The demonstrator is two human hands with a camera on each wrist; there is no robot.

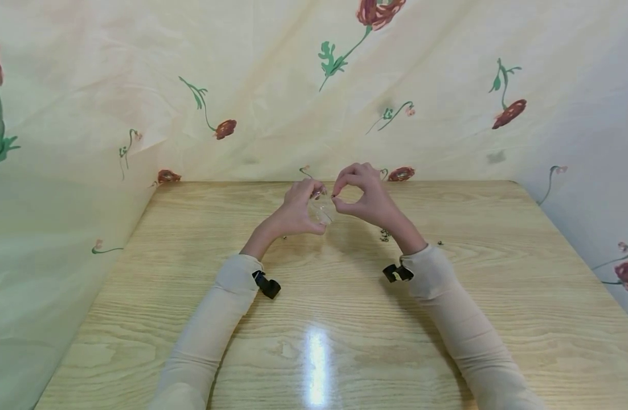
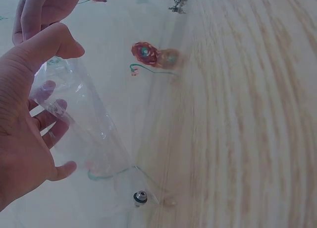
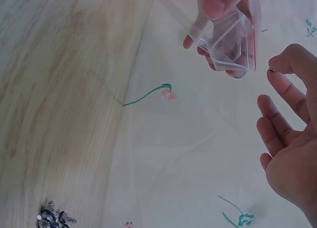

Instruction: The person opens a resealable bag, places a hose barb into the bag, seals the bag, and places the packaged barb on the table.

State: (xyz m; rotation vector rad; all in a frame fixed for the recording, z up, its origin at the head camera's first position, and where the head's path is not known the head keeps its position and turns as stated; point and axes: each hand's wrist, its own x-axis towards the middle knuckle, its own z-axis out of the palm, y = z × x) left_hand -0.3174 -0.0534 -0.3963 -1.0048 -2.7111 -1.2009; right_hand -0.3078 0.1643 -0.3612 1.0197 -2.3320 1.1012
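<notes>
Sleeves [image 1: 201, 333] point to the desk [image 1: 273, 356]'s far edge — left hand [image 1: 296, 209] grips clear bag [image 1: 322, 212]; right hand [image 1: 371, 200], just beside, pinches tiny piece [image 3: 271, 70].

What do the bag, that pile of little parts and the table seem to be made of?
Bag: thin, glossy plastic, judging by its see-through walls and glinting creases.
Parts: probably metal, polished or plated, given their silvery shine.
Table: wood or wood-look laminate, fairly glossy; it shows grain and a bright reflection.

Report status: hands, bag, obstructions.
Left hand holds clear plastic bag. Right hand pinches tiny metallic piece, outside bag. Nothing visibly blocking; loose metal fittings on table.
</notes>
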